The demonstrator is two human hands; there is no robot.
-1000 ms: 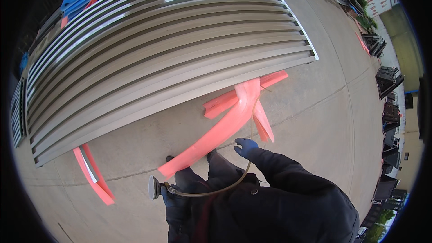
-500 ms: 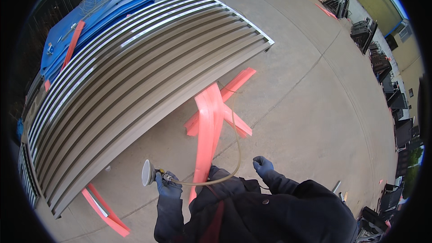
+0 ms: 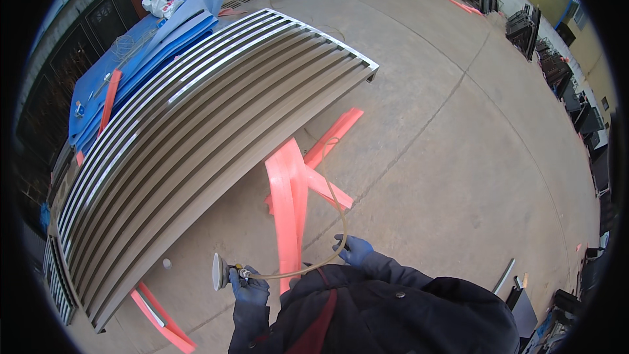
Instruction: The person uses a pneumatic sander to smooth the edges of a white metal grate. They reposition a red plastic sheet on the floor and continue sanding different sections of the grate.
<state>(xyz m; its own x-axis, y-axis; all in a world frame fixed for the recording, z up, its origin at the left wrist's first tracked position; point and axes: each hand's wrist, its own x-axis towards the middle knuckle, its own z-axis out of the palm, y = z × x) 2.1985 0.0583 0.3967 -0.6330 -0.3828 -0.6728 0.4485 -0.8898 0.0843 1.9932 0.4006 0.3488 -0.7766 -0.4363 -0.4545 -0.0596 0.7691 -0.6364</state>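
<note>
White bag (image 3: 155, 4) on stacked blue sheets (image 3: 141, 67), dark frames (image 3: 522, 31) at far right

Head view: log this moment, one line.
left hand: holds cup-shaped hose tool | right hand: at hose, grip unclear | pink foam strips: jutting from under slatted metal panel

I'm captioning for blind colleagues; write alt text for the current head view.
A gloved left hand holds a cup-shaped tool on a hose; the right hand is at the hose, its grip unclear. Ahead, left, is a large slatted panel, with pink strips jutting from beneath.
</note>
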